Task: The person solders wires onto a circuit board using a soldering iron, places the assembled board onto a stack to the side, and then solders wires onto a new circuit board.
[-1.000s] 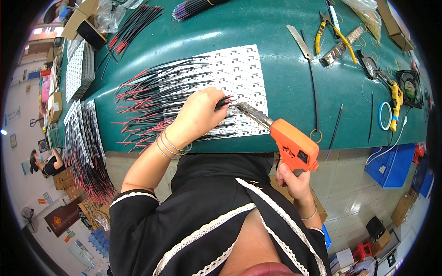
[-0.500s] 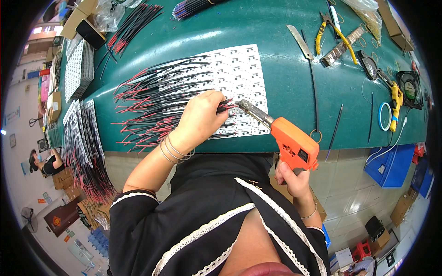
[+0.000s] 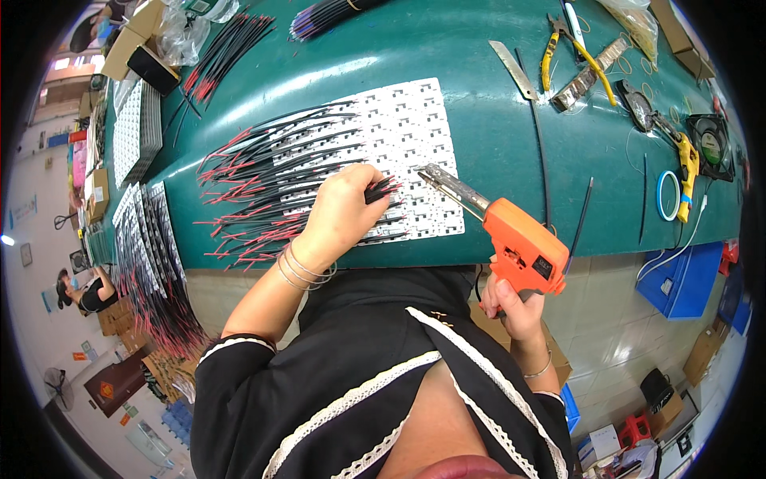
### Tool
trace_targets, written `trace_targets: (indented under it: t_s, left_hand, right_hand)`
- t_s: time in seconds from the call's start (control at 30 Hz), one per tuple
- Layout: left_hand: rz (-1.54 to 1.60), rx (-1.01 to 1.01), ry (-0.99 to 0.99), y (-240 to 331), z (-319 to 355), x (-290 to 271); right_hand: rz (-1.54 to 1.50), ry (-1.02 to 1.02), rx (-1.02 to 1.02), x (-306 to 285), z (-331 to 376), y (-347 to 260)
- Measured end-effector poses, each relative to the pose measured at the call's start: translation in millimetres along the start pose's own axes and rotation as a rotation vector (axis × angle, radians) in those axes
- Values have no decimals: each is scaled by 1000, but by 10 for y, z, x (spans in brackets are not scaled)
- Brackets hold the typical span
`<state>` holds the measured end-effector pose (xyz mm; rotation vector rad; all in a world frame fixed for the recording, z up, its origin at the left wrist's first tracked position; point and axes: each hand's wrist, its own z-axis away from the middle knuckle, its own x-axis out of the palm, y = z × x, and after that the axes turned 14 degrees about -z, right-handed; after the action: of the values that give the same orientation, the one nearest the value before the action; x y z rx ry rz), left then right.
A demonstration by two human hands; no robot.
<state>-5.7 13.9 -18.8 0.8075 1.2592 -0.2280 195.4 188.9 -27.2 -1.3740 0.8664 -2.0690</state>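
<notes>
My left hand (image 3: 341,209) is closed on a small bunch of black wires, whose red-tipped ends (image 3: 383,189) stick out to the right over a white circuit board panel (image 3: 419,144). Rows of black-and-red wires (image 3: 247,188) lie along the panel's left half, their loose red ends fanned toward the left. In my right hand (image 3: 515,307) is an orange soldering gun (image 3: 525,247), gripped by its handle near the table's front edge. Its metal tip points up and left, above the panel and a little right of the held wires. Whether the tip touches anything cannot be told.
Wired panels (image 3: 148,239) hang at the table's left edge, by a stack of white panels (image 3: 137,132). Wire bundles (image 3: 231,52) lie at the back. Yellow-handled cutters (image 3: 550,60), a solder-smeared bar (image 3: 590,76), a blue ring (image 3: 668,198) and a small fan (image 3: 710,148) are on the right.
My right hand has drawn the soldering gun slightly right, so its tip is farther from the wire ends. My left hand has shifted slightly, still holding the wires.
</notes>
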Motion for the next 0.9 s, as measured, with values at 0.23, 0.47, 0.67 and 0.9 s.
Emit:
trace_targets:
  t_s: [0.23,0.47,0.67,0.9]
  left_hand:
    - [-6,120,-48,-61,-70,-116]
    - [114,-150,318,9,-575,-1201]
    - [412,131,1092,-154,-1109,-1710]
    - [361,156,853,-521,-1491,-763]
  right_hand:
    - [-10,17,-41,17,-92,-66]
    - [-11,27,-128,-3,-190,-140]
    - [-65,42,-150,49,-194,-160]
    - [-90,81,-160,35,-157,-150]
